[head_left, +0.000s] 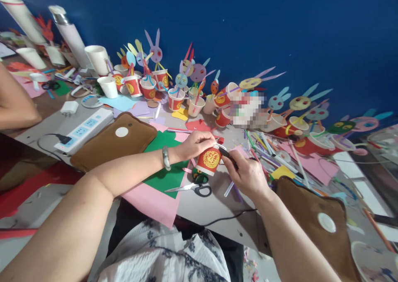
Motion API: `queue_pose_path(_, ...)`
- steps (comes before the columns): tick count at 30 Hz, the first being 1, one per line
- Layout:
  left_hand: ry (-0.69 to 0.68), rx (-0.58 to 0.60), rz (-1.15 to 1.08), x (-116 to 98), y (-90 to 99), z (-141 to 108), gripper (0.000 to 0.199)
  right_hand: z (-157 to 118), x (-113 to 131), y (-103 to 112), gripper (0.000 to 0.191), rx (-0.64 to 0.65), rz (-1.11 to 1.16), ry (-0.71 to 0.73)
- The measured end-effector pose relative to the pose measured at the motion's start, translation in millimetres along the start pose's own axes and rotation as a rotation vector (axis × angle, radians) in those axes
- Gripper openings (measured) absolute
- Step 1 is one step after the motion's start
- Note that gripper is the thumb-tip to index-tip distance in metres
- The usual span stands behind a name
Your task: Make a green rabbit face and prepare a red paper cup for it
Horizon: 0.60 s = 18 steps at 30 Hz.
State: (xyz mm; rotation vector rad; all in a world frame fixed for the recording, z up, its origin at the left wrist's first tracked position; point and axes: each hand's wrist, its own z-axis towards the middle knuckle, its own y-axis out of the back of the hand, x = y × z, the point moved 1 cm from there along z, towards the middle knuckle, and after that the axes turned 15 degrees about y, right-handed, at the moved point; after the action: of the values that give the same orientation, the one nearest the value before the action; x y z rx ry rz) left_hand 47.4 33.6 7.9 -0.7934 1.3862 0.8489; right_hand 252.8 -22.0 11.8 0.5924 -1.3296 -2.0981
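My left hand (200,143) is closed on a red paper cup (209,160) with a gold round emblem. The cup is tipped, its wide rim facing away from its pale end near me. In my right hand (247,172) is a black tool (228,154), its front end against the cup's side near the rim; my fingers hide most of it, so its kind is unclear. Just below the cup lies a small dark green paper piece (199,176), partly covered. Open scissors (194,187) with dark handles rest beside it, across green paper (168,166) and the table.
Behind my hands, several cups with paper rabbit figures (181,81) line the blue wall. Brown pouches (116,139) lie left and right. A white power strip (85,128) is at left, near another person's arm (15,95). Loose straws (264,143) and pink paper (155,203) cover parts of the table.
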Motion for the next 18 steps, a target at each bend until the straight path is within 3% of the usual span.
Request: queue_pose_path(18, -0.008, 0.034, 0.000, -3.3, -0.7, -1.0, 0.032, 1.5, 3.3, 7.5, 0.042, 0.067, 0.093, -0.017)
